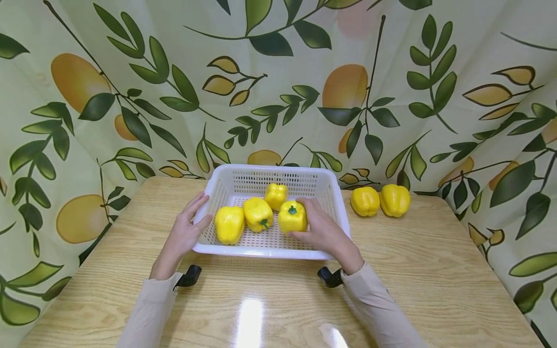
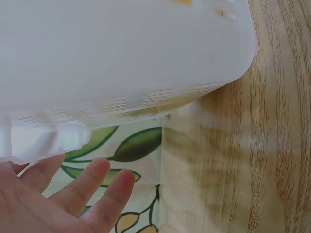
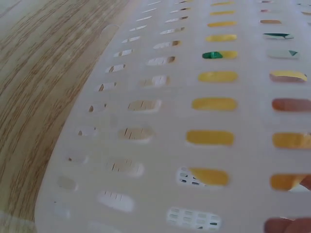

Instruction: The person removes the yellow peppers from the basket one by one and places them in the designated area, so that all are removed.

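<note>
While the curtain (image 1: 278,87) runs past the edges of my head view, the table (image 1: 270,295) is cut off at the bottom. On it stands the basket (image 1: 261,252), whose wall fills most of my right wrist view, leaving peppers (image 3: 211,138) as yellow slivers behind it. The left hand (image 1: 182,235) touches the basket's left rim, fingers spread and fairly straight, partly hidden by plastic in the left wrist view. The right hand (image 1: 324,229) pinches one pepper (image 1: 290,217) inside the basket; I cannot tell whether it touches bottom. Three others lie left and behind; two sit on the table, right.
</note>
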